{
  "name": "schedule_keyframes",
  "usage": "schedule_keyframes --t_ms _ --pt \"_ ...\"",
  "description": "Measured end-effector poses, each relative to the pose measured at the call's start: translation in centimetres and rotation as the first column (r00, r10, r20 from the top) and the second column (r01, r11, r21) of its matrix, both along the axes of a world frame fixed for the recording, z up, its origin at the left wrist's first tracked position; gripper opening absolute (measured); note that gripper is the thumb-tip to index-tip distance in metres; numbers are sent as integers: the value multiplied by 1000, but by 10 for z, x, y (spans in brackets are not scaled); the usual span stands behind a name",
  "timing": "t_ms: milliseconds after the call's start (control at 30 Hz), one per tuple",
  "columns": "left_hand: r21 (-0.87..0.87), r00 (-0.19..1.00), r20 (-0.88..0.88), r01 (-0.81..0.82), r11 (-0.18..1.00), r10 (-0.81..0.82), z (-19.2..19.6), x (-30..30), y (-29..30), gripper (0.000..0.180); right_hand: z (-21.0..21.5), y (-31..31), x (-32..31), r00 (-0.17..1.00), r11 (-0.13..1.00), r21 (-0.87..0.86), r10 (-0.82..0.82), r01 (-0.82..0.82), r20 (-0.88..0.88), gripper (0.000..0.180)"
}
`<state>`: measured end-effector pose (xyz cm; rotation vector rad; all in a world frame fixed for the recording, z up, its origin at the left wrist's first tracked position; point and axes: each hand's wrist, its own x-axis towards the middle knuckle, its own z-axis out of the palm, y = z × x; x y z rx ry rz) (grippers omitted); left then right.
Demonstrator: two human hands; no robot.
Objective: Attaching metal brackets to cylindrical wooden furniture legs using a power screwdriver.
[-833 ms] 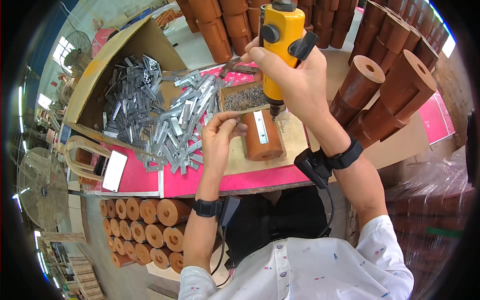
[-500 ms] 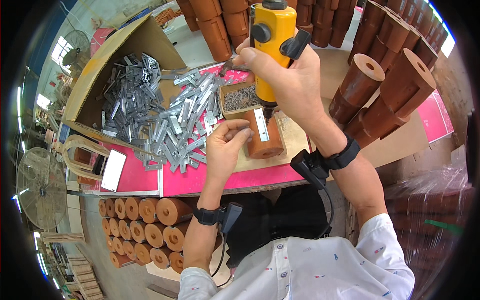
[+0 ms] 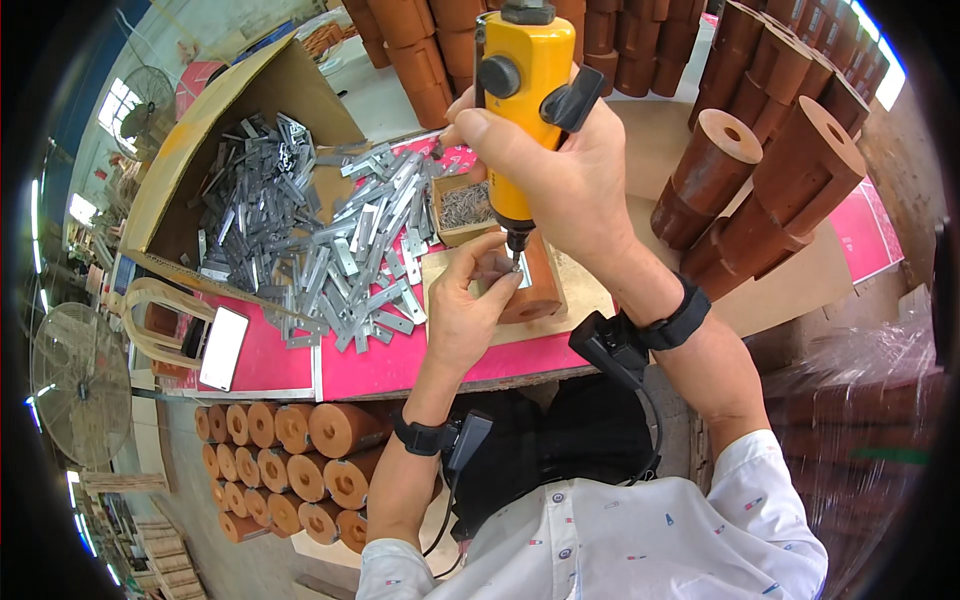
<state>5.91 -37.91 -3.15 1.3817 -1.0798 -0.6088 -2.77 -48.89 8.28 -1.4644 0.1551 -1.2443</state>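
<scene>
My right hand (image 3: 575, 185) is wrapped round a yellow power screwdriver (image 3: 526, 75), held upright with its bit pointing down. Below it, a brown cylinder (image 3: 542, 285) lies on its side on a pale board (image 3: 588, 295), and a silver metal plate (image 3: 526, 268) rests along its top. My left hand (image 3: 468, 305) is pinched at the plate, thumb and fingertips right beside the bit's tip. Whatever small piece those fingertips hold is too tiny to make out. Just behind the cylinder stands a small open box (image 3: 462, 208) of screws.
Many loose metal plates (image 3: 365, 260) spill from a tipped cardboard box (image 3: 160, 215) on the left. A phone (image 3: 224, 348) lies near the table's front edge. Brown cylinders (image 3: 712, 165) stand at the right and back; more (image 3: 340, 430) are stacked under the table.
The screwdriver has come down and left, its bit now at the plate by my left fingertips. My left hand has moved right, over the plate, covering part of it.
</scene>
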Motion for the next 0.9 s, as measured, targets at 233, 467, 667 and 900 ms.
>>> schedule_keyframes --t_ms 233,467,667,900 --pt "-22 997 70 -11 1000 13 0 1 -1 39 -2 1 1 1000 1000 -16 -27 27 0 35" --pt "3 1000 -3 -15 1000 15 -1 0 -2 38 -4 0 1 999 999 -26 -38 37 -32 36" --pt "-5 1000 14 -21 1000 22 -6 4 -4 34 -7 -1 4 1000 1000 -23 -17 17 -20 41" --pt "22 993 119 -24 999 22 -3 8 -6 29 -13 -1 3 996 996 -71 -53 48 -75 47"
